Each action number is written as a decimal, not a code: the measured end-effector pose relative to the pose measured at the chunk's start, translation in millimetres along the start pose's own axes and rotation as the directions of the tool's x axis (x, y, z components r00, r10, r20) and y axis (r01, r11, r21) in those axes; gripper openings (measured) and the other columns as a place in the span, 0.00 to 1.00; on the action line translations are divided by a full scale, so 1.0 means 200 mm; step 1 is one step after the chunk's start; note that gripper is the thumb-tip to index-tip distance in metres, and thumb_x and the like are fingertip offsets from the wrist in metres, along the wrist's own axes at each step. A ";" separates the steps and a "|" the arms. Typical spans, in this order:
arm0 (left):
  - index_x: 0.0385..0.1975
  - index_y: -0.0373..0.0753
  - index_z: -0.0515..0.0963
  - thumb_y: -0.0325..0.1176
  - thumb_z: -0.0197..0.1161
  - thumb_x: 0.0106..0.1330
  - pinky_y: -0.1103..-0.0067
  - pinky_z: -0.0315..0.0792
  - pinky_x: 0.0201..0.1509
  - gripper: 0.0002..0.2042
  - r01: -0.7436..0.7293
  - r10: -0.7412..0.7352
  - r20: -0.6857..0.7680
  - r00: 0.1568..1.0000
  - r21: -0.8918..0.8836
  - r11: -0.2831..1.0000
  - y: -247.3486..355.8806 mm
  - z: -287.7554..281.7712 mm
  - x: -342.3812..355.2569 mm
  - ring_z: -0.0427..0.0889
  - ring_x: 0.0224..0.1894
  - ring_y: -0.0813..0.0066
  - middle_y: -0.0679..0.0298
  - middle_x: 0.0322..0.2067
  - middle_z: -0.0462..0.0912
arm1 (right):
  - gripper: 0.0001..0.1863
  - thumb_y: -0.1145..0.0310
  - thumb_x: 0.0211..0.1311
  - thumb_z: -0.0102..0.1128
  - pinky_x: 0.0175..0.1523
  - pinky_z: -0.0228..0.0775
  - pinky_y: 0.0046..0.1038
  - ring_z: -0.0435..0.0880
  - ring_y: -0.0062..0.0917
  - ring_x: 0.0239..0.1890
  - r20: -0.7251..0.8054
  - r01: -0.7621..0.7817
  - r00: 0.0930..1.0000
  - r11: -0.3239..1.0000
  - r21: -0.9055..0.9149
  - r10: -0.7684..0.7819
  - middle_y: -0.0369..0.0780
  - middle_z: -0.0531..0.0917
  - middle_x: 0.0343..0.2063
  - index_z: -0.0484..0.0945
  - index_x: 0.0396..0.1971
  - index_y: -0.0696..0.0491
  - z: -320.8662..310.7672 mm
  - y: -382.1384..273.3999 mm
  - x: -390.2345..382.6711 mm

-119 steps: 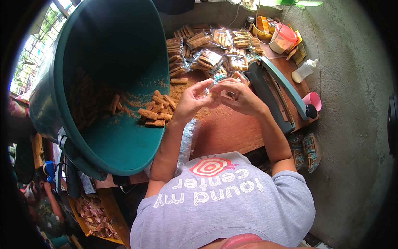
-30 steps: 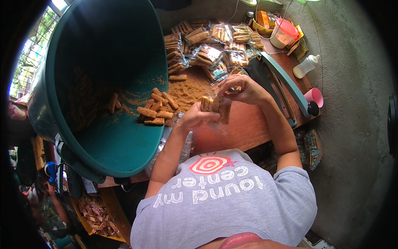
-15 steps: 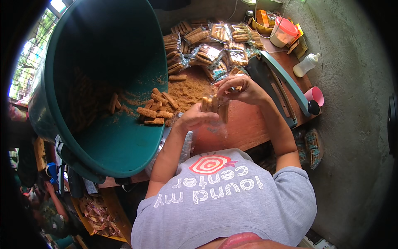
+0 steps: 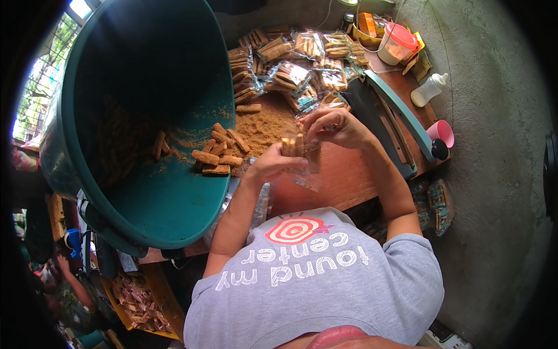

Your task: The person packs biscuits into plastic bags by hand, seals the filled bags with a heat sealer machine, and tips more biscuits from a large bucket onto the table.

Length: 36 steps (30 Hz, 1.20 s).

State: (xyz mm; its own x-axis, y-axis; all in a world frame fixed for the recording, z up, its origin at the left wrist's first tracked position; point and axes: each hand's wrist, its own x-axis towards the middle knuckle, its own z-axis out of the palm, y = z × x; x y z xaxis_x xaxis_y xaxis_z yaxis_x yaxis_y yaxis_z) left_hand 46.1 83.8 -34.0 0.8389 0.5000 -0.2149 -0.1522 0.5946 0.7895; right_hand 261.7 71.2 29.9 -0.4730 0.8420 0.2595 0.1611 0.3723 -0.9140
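Observation:
My left hand (image 4: pixel 274 164) is wrapped around a clear plastic bag (image 4: pixel 312 166) with several brown biscuit sticks (image 4: pixel 289 145) in it. The sticks stand side by side, and the bag's loose lower end hangs below my fingers. From the right, my right hand (image 4: pixel 337 128) reaches over with bent fingers pressed at the bag's far end; its fingertips are partly hidden. Left of my hands, a loose pile of sugary biscuit sticks (image 4: pixel 218 152) lies on the inner wall of a large green tub (image 4: pixel 174 212) tipped on its side. Brown crumbs (image 4: pixel 264 128) cover the tabletop beside it.
Many filled bags (image 4: pixel 293 75) are heaped at the back of the reddish table (image 4: pixel 349 180). A long-armed bag sealer (image 4: pixel 395 116) stands at the right. Beyond it are a feeding bottle (image 4: pixel 429 90), a pink cup (image 4: pixel 442 134) and a red-lidded tub (image 4: pixel 398 43). Another person (image 4: pixel 75 291) is at lower left.
My right hand has shifted slightly, with its fingers lower against the bag. The bag and my left hand have barely moved. At lower left, the other person's hand has moved.

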 end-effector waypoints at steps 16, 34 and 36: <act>0.42 0.34 0.73 0.26 0.67 0.53 0.80 0.75 0.38 0.16 0.053 -0.049 0.031 0.998 -0.114 0.992 -0.06 -0.07 0.03 0.80 0.35 0.78 0.64 0.33 0.80 | 0.08 0.79 0.49 0.63 0.45 0.71 0.23 0.80 0.22 0.39 -0.015 -0.059 0.998 0.997 0.049 0.060 0.38 0.82 0.34 0.83 0.31 0.56 0.00 0.08 -0.01; 0.44 0.37 0.72 0.38 0.58 0.64 0.80 0.75 0.41 0.14 -0.010 0.013 0.011 1.000 -0.246 0.969 -0.03 -0.06 0.01 0.79 0.38 0.79 0.65 0.38 0.79 | 0.07 0.70 0.58 0.59 0.48 0.68 0.23 0.77 0.19 0.41 -0.036 -0.172 0.984 0.978 0.117 0.177 0.37 0.82 0.32 0.81 0.33 0.57 0.04 0.12 -0.06; 0.46 0.36 0.70 0.37 0.56 0.65 0.78 0.74 0.45 0.15 -0.028 0.033 0.019 0.999 -0.222 0.975 -0.07 -0.09 0.04 0.78 0.41 0.78 0.64 0.41 0.78 | 0.07 0.69 0.59 0.59 0.47 0.67 0.22 0.77 0.17 0.40 -0.031 -0.289 0.951 0.919 0.269 0.308 0.36 0.81 0.32 0.80 0.34 0.56 0.04 0.13 -0.06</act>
State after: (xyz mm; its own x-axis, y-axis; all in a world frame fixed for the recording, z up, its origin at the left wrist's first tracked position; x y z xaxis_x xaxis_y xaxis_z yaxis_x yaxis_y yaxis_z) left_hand 45.6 91.4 -58.0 0.8434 0.5072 -0.1773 -0.2879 0.7052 0.6479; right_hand 264.7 66.7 0.7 -0.3731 0.9275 -0.0247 0.0517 -0.0058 -0.9986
